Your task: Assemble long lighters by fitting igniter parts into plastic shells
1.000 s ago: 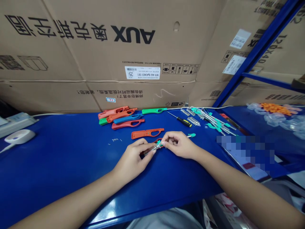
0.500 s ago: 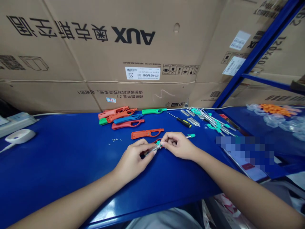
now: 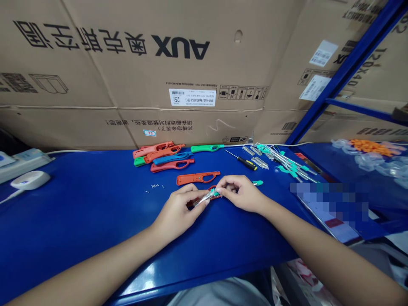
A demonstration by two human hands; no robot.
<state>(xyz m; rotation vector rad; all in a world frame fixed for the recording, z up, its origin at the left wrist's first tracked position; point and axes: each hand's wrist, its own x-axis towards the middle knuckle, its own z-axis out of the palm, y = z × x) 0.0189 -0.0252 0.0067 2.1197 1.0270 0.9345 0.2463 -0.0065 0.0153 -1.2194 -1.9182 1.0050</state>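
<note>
My left hand (image 3: 178, 207) is closed around a small clear gas tank (image 3: 202, 198) of a long-necked lighter. With thumb and fingertips, my right hand (image 3: 240, 193) pinches a teal plastic part (image 3: 214, 193) at the tank's right end. A teal tip (image 3: 258, 183) pokes out beyond my right hand; its link to the part is hidden. Under my fingers lies a red lighter shell, mostly covered. Just beyond my hands rests an orange-red half shell (image 3: 191, 178) with a trigger opening, its hollow side up.
Red, orange, blue and green lighter shells (image 3: 172, 159) lie at the back. A screwdriver (image 3: 247, 163), clear tanks (image 3: 259, 162) and metal rods with teal parts (image 3: 290, 165) are right of them. Tiny screws (image 3: 154, 186) lie left. A phone (image 3: 331, 216) sits at the right edge.
The view has shifted slightly. The tank and teal part have turned a little between my fingers, and more of the teal part shows. Both hands keep their hold.
</note>
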